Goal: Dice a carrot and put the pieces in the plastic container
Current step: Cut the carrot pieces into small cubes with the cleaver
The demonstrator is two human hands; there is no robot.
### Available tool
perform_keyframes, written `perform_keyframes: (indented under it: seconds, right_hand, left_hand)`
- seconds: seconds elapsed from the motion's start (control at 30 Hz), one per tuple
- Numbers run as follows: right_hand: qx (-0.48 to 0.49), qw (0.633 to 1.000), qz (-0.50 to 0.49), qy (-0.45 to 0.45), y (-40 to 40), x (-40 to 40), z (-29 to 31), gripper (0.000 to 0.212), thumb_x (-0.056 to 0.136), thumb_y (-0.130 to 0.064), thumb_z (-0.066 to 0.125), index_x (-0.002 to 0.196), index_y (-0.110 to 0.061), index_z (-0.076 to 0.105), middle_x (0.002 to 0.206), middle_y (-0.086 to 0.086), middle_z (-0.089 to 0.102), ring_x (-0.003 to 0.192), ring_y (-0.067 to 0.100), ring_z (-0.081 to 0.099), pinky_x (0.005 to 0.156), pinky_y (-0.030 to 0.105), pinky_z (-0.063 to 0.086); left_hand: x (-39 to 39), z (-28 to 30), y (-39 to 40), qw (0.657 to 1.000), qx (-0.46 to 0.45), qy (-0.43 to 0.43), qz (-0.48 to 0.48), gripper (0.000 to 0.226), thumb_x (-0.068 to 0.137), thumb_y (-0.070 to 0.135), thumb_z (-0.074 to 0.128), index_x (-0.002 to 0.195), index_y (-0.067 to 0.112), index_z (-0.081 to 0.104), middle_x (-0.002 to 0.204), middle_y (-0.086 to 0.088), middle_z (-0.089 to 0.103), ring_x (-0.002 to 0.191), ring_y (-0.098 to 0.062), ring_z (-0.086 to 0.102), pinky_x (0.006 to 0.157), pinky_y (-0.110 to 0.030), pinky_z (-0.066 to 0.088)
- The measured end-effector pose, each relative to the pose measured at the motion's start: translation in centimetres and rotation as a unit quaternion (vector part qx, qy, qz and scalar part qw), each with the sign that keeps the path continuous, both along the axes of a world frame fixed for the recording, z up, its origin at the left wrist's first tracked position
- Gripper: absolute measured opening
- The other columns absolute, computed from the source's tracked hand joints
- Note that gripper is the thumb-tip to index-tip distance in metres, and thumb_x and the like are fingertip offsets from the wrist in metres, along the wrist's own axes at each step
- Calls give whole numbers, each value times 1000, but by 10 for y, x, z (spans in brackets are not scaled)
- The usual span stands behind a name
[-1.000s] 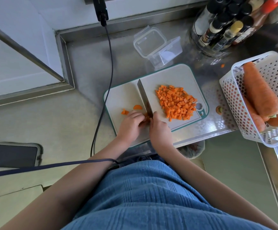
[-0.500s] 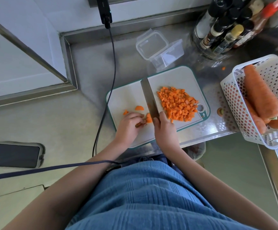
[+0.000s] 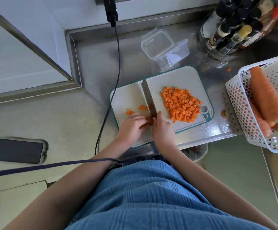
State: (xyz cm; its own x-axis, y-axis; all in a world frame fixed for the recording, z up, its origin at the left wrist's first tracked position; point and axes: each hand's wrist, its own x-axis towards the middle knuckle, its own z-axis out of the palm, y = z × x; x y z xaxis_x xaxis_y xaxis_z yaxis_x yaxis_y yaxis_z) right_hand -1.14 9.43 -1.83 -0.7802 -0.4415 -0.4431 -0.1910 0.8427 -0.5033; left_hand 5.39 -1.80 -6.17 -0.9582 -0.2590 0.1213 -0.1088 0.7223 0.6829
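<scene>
Cutting board (image 3: 181,77) lies on the worktop (image 3: 93,63); knife (image 3: 149,98) long axis runs away from the person, tip pointing far. Right hand (image 3: 163,128) grip is closed round the knife handle. Left hand (image 3: 131,124) grip — fingers curled, pinning a carrot piece (image 3: 149,120) beside the blade. Diced carrot (image 3: 181,104) — orange cubes heaped right of the blade.

I count one knife (image 3: 149,98) and one diced-carrot heap (image 3: 181,105) on the cutting board (image 3: 176,77), one plastic container (image 3: 164,45) behind it.
</scene>
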Motion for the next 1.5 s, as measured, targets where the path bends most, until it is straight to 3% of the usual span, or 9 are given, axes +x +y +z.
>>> perform_keyframes:
  seconds: [0.1,0.2,0.33,0.6,0.77,0.93,1.1,1.33,1.5]
  right_hand:
    - [-4,1000,-3,1,2,-3,1,18,103,-28,32,92,-15,30,80,19,63,71,37,60,58,39,45]
    - [-5,1000,3,-1,3,-9,2,17,103,-28,33,92,-16,31,77,17,59,71,35,58,58,37,43]
    - [-55,998,-18,30,11,-16,5,17,102,-25,35,96,-10,38,70,14,56,62,33,52,54,38,42]
    - [-109,994,18,-2,15,-3,9,9,101,-17,41,93,-13,40,55,-3,43,46,12,40,45,31,24]
    - [-62,997,39,-20,13,0,1,23,102,-21,37,119,-7,45,71,18,59,64,36,56,54,33,36]
    - [-69,996,-47,-10,28,-14,0,11,102,-21,36,98,-11,40,67,8,54,58,28,52,46,30,32]
    - [-88,993,-83,-4,32,-26,-2,19,101,-19,39,90,-4,41,62,6,49,53,25,44,48,31,30]
    - [-53,996,-70,19,37,-22,3,15,103,-23,35,92,-13,35,61,3,47,51,22,43,46,30,29]
    - [-45,992,-107,48,40,-18,1,16,103,-24,33,93,-13,35,62,7,51,56,30,49,49,34,37]
  left_hand:
    - [5,-3,1,1000,-18,9,-17,23,81,21,58,90,10,75,92,-1,72,91,-17,58,67,-33,56]
    - [5,-7,1,998,-49,19,-33,16,78,11,67,92,8,74,97,-3,71,97,-14,52,64,-34,58]
    - [7,-3,-2,997,-64,48,-20,22,82,15,57,92,6,75,94,-4,71,96,-14,53,66,-31,57]
    - [28,-11,-9,996,-76,57,-2,15,65,0,80,78,5,75,84,-5,72,93,-16,51,76,-27,48]
    - [31,-8,-10,996,-84,38,18,9,77,10,66,80,5,73,82,-3,70,92,-17,52,76,-30,48]
    - [22,0,-18,994,-81,16,78,19,76,4,73,94,2,69,92,-8,68,93,-24,59,77,-34,53]
    - [-16,13,-27,995,-78,-5,62,30,79,-2,68,109,0,67,106,-11,67,100,-30,60,87,-36,49]
    - [-77,19,-17,996,-2,-79,50,24,86,20,65,104,4,67,95,-11,61,92,-28,55,79,-36,45]
    - [-87,12,-5,994,-29,-101,11,18,81,16,69,93,3,71,91,-14,56,90,-33,54,78,-42,48]
